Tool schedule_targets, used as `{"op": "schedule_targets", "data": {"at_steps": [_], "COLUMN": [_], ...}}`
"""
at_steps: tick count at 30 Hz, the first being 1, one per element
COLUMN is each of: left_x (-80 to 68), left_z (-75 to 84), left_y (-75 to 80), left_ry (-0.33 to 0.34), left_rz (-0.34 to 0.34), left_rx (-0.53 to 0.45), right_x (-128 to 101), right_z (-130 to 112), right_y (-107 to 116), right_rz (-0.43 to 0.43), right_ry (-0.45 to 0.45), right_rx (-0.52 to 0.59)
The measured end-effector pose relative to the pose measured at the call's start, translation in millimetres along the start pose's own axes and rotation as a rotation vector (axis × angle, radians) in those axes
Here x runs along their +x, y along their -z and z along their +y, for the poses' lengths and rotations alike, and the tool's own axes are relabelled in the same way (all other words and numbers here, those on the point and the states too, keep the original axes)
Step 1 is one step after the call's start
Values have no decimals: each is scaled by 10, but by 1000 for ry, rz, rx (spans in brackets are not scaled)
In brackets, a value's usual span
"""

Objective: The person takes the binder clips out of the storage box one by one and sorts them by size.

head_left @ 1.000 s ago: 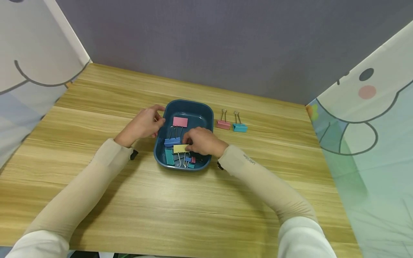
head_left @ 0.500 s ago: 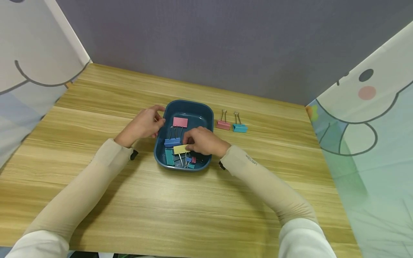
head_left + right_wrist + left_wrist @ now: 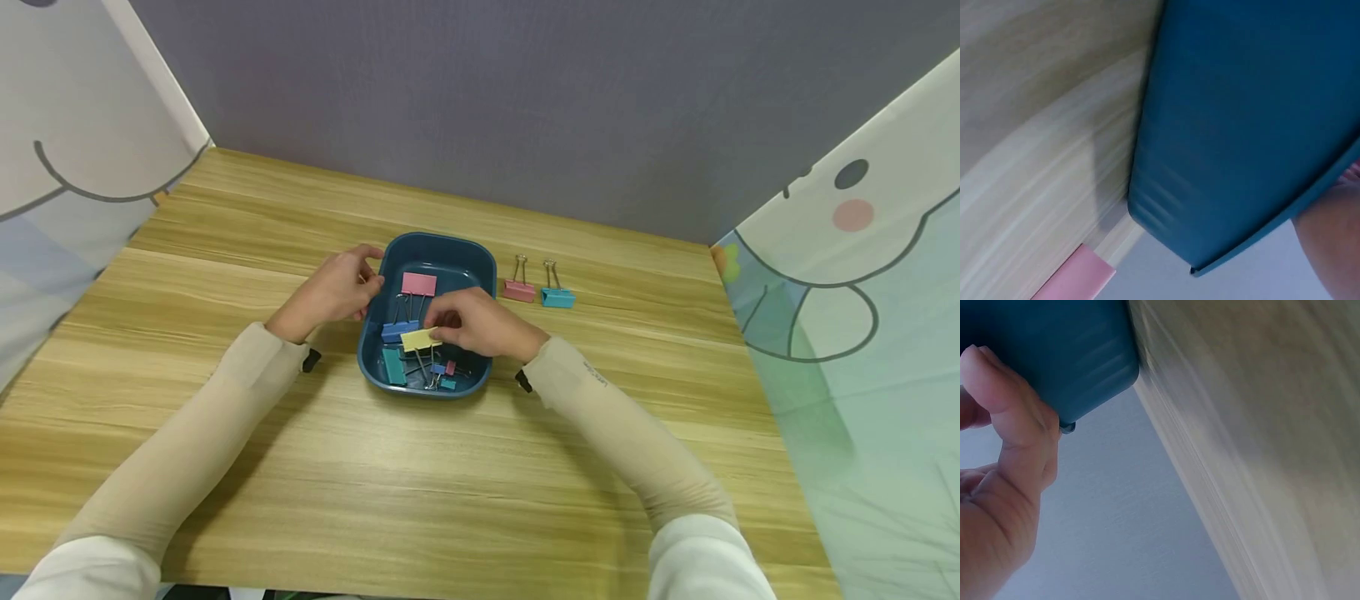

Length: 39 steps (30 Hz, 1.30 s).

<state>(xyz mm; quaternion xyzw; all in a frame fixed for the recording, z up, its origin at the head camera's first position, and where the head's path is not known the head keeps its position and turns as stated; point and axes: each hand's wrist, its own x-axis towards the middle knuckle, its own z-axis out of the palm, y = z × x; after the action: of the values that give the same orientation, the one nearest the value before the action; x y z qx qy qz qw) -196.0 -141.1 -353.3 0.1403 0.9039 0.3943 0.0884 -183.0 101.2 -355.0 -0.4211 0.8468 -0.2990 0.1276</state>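
- Two hands work one tray [image 3: 486,260] at table centre — left hand [image 3: 330,292] curls round its nine-o'clock rim, likely steadying it.
- Right hand [image 3: 480,323] pinches a yellow clip [image 3: 418,339], raised above the others.
- Pink clip [image 3: 519,290] and blue clip [image 3: 557,297] lie outside at three o'clock — seemingly set aside.

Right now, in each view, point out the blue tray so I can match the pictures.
Head: the blue tray sits mid-table, between the left hand at its left rim and the right hand over the clips inside.
Left wrist: its outer wall fills the top left, against the fingers.
Right wrist: its outer wall fills the right and centre.
Shared landmark: the wooden table under the tray.
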Motion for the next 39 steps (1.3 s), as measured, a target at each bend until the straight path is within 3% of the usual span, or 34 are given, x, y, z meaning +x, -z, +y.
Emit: {"op": "schedule_targets", "data": {"at_steps": [16,24,32,39], "left_x": [-4,-13,-4,10], "left_z": [-4,-22,-67,-72], "left_y": [13,4,13,35], "left_ry": [-3,1,0,3], "left_rz": [-8,-16,-10,-11], "left_rx": [0,15,23,22], "right_x": [-192,-381,-593,-640], "right_z": [-62,-60,49,111], "right_y": [235,398,539,609], "right_rz": [207,404,572,671], "right_ry": [26,58,-28,-68], "right_rx": [13,16,-74,-84]}}
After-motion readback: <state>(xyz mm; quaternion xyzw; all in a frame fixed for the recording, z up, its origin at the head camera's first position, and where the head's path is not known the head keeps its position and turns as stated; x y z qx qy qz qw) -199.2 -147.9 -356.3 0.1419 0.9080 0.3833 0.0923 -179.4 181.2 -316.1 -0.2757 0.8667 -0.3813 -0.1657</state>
